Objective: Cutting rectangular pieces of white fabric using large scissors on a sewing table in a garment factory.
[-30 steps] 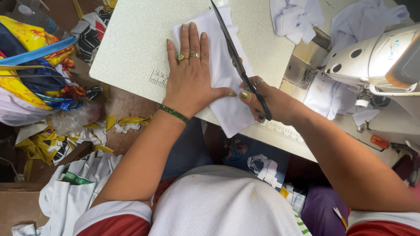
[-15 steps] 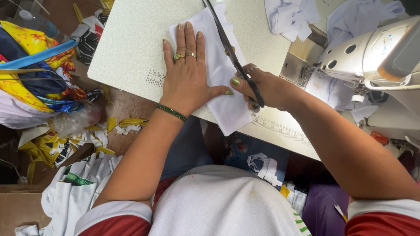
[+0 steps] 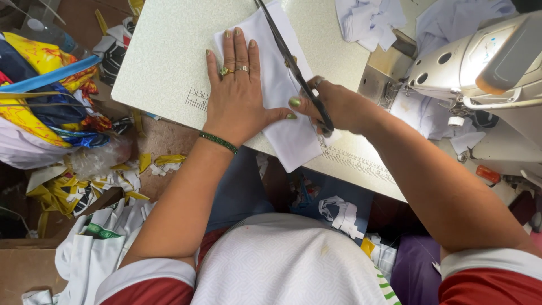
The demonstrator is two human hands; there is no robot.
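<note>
— On the speckled table (image 3: 164,62), near its front edge: white cloth (image 3: 282,90), lying flat, lower corner hanging past the rim.

— And the left hand (image 3: 240,93)?

— Spread flat on the cloth's left half, fingers (image 3: 237,48) straight and close together, gripping nothing, just pressing down.

— Right hand (image 3: 333,104)?

— Curled through the handles of black scissors (image 3: 291,62), just right of the left thumb. Blades laid along the cloth, pointing away toward the far edge; open or closed, hard to tell.

— Anything beside that?

— Sewing machine (image 3: 480,62) at right, more white fabric (image 3: 370,20) behind, yellow scraps (image 3: 130,175) on the floor.
</note>
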